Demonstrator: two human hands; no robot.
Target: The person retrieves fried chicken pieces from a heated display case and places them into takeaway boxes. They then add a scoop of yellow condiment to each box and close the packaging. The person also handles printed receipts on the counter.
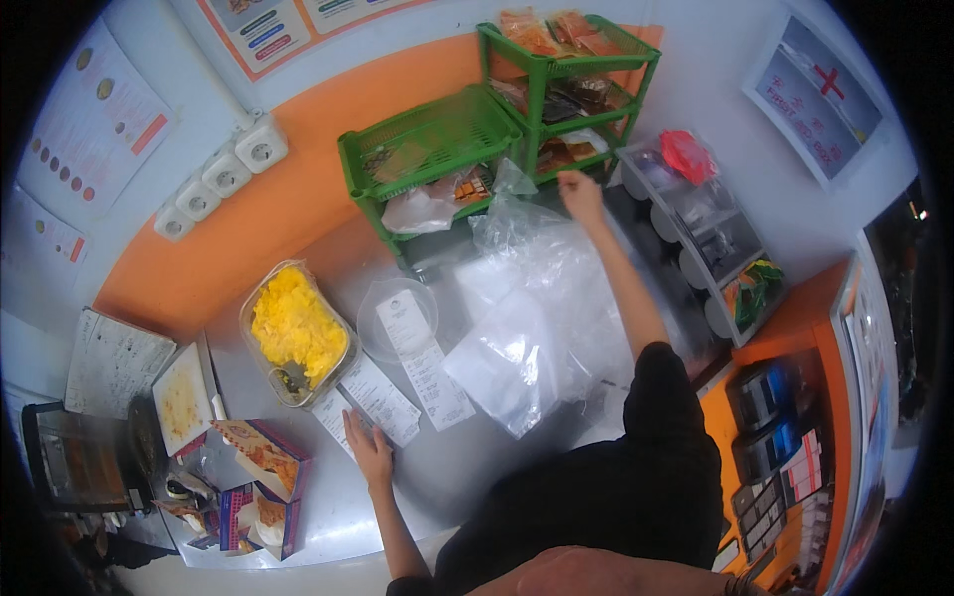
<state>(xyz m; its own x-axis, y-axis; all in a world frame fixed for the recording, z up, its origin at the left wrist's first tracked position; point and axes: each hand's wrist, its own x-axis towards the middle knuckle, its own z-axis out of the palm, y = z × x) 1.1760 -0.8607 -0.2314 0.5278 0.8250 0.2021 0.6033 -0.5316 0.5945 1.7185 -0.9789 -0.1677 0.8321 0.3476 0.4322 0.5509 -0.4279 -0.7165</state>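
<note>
My left hand [370, 451] rests at the lower end of the paper receipts [380, 398], its fingers slightly apart and nothing held in them. My right hand [581, 195] is stretched out with curled fingers before the lowest tier of the tall green plastic rack [534, 119]. Whether it pinches anything is too small to tell. Clear plastic bags [536, 328] lie on the metal table [447, 495] below that arm. Above my left hand stands a clear plastic tub [349, 370] of yellow food, perhaps scrambled egg [298, 324]. A translucent round lid [367, 320] lies partly beneath another receipt [425, 365].
A low green rack [428, 134] stands against the orange wall. A grey divided bin [674, 216] holds packets at the right. Cardboard boxes with fried food [272, 465] and a stained white cutting board [182, 406] are at the left. Card terminals [764, 398] sit on the orange counter.
</note>
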